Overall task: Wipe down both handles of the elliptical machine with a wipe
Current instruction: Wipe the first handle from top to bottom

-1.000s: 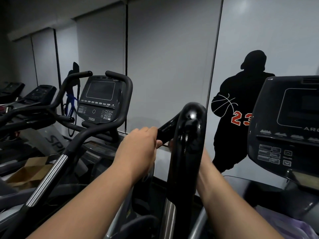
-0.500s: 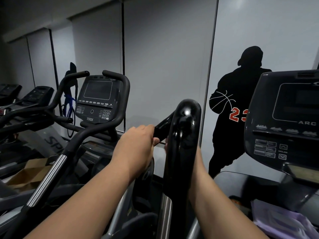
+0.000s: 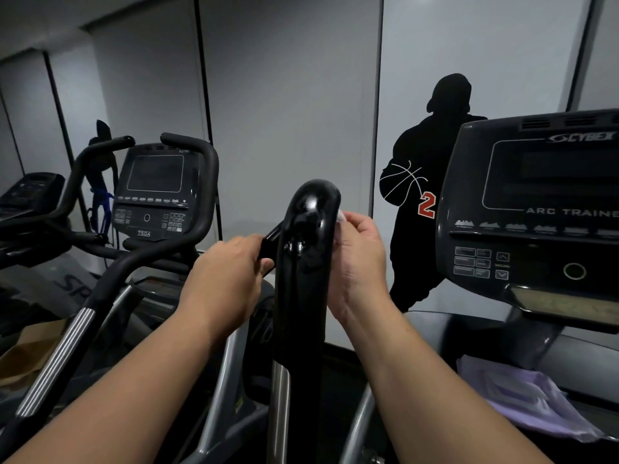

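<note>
Both of our hands were up at the glossy black handle (image 3: 310, 249) of the elliptical, which rose in the middle of the view between our forearms. What had just changed was our right hand (image 3: 360, 259): half a second earlier it sat hidden behind the handle, and now it had come out to the handle's right side, fingers pinched together on a small pale scrap we took to be the wipe (image 3: 340, 217), pressed against the curved top. Our left hand (image 3: 227, 279) had stayed where it was, its grip closed round the short black bar (image 3: 271, 241) that juts from the handle toward the left. We judged that the wiping of this first handle was under way near its crown, with the shaft below and the second handle not yet reached. The handle's long axis ran nearly upright, from the chrome post (image 3: 279, 410) at the bottom edge to a rounded top hooking over slightly toward the wall.
</note>
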Tool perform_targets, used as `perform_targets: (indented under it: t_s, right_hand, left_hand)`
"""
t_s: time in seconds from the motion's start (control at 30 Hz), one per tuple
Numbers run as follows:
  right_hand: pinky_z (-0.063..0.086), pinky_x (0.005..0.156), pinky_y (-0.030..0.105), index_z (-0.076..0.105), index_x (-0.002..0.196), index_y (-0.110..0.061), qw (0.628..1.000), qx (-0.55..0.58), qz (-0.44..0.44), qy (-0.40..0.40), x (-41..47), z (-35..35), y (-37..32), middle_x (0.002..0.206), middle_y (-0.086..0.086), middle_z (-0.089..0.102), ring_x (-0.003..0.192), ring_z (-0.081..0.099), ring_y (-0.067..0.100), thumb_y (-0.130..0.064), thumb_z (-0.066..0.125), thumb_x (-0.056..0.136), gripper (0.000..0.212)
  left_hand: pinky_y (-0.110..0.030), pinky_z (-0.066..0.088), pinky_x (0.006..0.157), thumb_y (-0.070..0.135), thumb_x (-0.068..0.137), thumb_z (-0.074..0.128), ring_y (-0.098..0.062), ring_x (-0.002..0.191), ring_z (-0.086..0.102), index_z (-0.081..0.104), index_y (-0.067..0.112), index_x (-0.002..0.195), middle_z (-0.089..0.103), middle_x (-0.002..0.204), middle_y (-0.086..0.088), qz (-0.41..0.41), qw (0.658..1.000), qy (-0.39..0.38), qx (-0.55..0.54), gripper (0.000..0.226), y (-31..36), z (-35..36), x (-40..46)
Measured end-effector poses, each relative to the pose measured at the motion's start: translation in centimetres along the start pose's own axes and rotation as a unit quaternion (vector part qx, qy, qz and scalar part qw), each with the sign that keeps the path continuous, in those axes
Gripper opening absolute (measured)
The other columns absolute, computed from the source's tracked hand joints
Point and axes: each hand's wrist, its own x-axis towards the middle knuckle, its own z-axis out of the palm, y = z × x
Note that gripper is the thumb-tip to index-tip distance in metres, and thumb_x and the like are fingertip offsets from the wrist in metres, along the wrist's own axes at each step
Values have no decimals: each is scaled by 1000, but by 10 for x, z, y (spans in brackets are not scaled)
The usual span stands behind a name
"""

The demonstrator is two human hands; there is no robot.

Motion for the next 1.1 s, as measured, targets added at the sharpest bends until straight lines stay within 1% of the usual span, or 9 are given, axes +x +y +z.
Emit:
perform_targets:
  t_s: [0.13, 0.27, 0.37, 0.47, 0.57, 0.7, 0.83, 0.93, 1.1]
  right_hand:
    - [44, 61, 29, 62, 87, -11, 998, -19, -63, -13, -2, -1, -12, 68, 4, 60, 63, 52, 15, 6, 56, 91, 18]
    - [42, 63, 31, 68, 87, -13, 986, -100, -127, -33, 1, -1, -23, 71, 2, 61, 62, 51, 12, 4, 59, 88, 19]
    - [40, 56, 21, 69, 92, -5, 976, -159, -136, -59, 0, -1, -35, 69, 0, 60, 56, 49, 6, 6, 59, 88, 16]
    - [41, 54, 14, 71, 86, -6, 960, -207, -167, -87, 1, 1, -48, 69, -2, 63, 54, 50, 0, 5, 62, 86, 14]
    - [40, 56, 20, 72, 81, -10, 941, -283, -162, -91, 8, 1, -52, 64, -4, 61, 56, 47, 4, 0, 62, 86, 15]
    - [44, 69, 21, 77, 84, -15, 905, -341, -234, -103, 6, 2, -57, 89, 6, 72, 70, 58, 4, -1, 61, 87, 21]
    - [46, 68, 22, 76, 80, -17, 900, -356, -228, -112, 2, 6, -63, 77, -5, 70, 68, 59, 2, -2, 63, 86, 21]
    - [51, 80, 23, 77, 80, -24, 862, -400, -287, -122, -7, 8, -67, 97, 3, 69, 83, 63, 5, 1, 58, 86, 32]
    - [52, 87, 32, 80, 90, -22, 861, -408, -285, -102, -10, 1, -66, 99, 3, 69, 89, 65, 8, -3, 60, 88, 28]
  left_hand:
    - [-34, 29, 65, 24, 93, 57, -21, 74, 37, 56, 16, 96, 58, 88, -1, -4, 1000, -2, 9, 8, 1, -1, -1]
    - [-34, 30, 65, 25, 93, 57, -20, 74, 37, 57, 15, 96, 59, 89, -2, -2, 1000, -3, 14, 10, -1, 0, -1]
    - [-37, 38, 65, 25, 93, 57, -23, 74, 42, 57, 17, 94, 59, 88, 0, 1, 1000, -7, 6, 9, -2, 1, 0]
    - [-44, 49, 74, 28, 93, 54, -28, 78, 53, 56, 19, 92, 61, 86, 0, 4, 1000, -3, -3, 9, -3, 3, -1]
    - [-44, 49, 75, 30, 94, 51, -27, 80, 55, 55, 21, 93, 62, 87, 3, 1, 1000, -1, -4, 9, -5, 7, 0]
    - [-38, 45, 66, 35, 95, 55, -24, 80, 55, 55, 25, 95, 63, 88, 6, 1, 1000, 8, 3, 9, -7, 10, 1]
    - [-37, 40, 65, 33, 96, 52, -25, 82, 54, 56, 24, 100, 63, 92, 4, -2, 1000, 5, 2, 10, -5, 10, 0]
    - [-37, 40, 66, 33, 96, 54, -24, 79, 51, 58, 24, 103, 64, 93, 3, -11, 1000, 11, -4, 12, -4, 9, 0]
    - [-43, 47, 73, 32, 96, 52, -27, 82, 54, 58, 23, 103, 64, 92, 2, -12, 1000, 6, -13, 13, -3, 7, -1]
